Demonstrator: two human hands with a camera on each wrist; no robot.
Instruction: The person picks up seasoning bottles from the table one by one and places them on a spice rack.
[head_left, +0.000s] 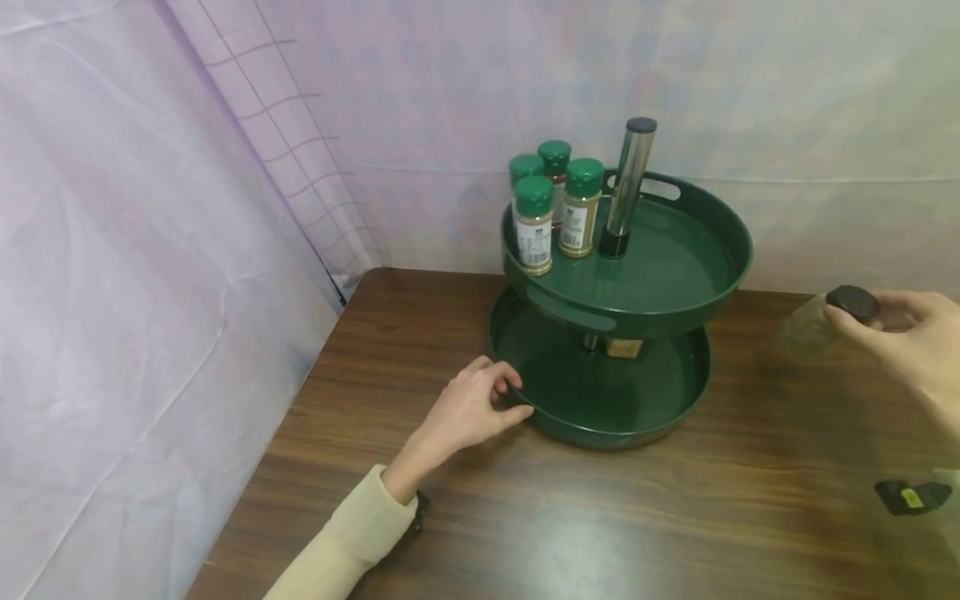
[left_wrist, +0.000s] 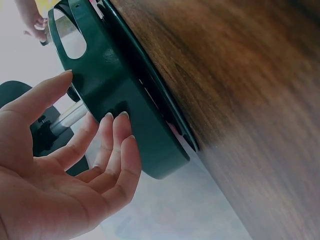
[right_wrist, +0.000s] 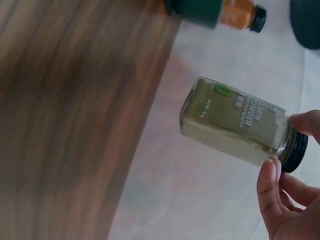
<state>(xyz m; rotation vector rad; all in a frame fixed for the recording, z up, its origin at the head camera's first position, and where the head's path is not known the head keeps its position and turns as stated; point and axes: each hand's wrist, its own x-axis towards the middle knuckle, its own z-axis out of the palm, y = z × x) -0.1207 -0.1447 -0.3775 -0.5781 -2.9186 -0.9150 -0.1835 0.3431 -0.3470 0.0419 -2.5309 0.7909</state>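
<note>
At the right, my right hand (head_left: 915,333) holds a square glass spice jar (right_wrist: 232,122) by its black lid (right_wrist: 295,152), thumb and fingers on opposite sides. The jar is tilted in the air above the table, full of greenish-brown powder; its label partly reads "POWDER". My left hand (head_left: 472,404) touches the near left rim of the lower tray of a green two-tier turntable (head_left: 622,437). In the left wrist view its thumb and loosely bent fingers (left_wrist: 131,155) rest against the tray's rim and outer wall.
Several green-capped spice jars (head_left: 535,233) stand on the left of the upper tray (head_left: 675,250), beside a metal post (head_left: 630,187). A jar with orange contents (right_wrist: 236,14) sits on the lower tray. The wooden table (head_left: 420,333) meets white curtains behind and at left.
</note>
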